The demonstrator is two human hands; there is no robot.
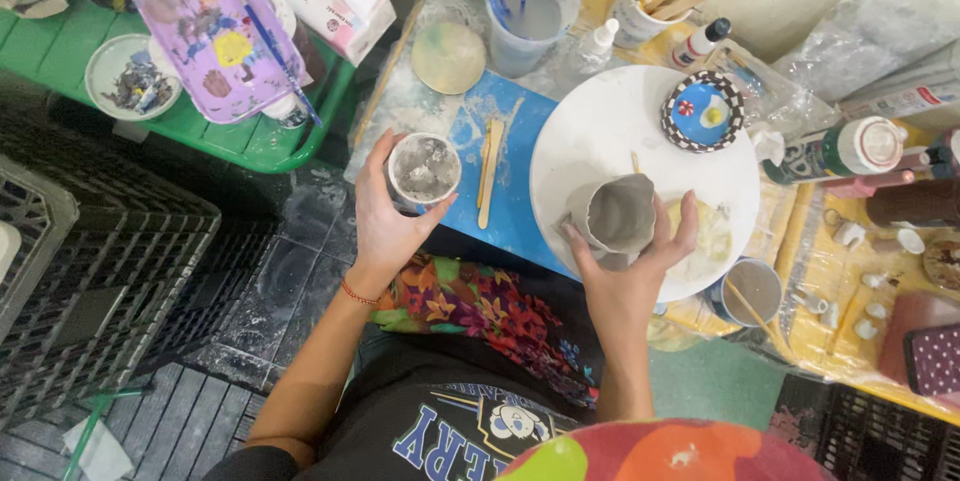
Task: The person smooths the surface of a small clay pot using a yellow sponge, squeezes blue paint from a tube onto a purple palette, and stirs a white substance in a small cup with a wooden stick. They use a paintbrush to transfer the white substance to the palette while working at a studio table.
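Fingers of the right hand [628,266] curl around a grey clay cup [617,213], thumb on one wall and the rest on the other, the hand closed loosely on it. The cup stands on a round white board [620,111], toward the near rim, where the board reaches the tabletop's [410,101] front edge. Bare white surface lies behind the cup; a small checker-rimmed blue dish [703,111] sits at the far right of the board.

The left hand [385,221] holds a small white cup of grey slip [422,170], fingers wrapped about its side, out past the tabletop's left front corner, above the dark floor. Between the two hands lies a blue mat [515,171] with wooden modelling sticks [490,166] on it, well apart from either hand.

Farther back stand a clear water tub with brushes [533,11] and a mug of tools [650,1]. To the right, paint bottles [850,146] and small white pieces crowd the yellow cloth. To the left, a green table [250,141] carries a purple palette [210,26], and black crates [100,281] line the floor.
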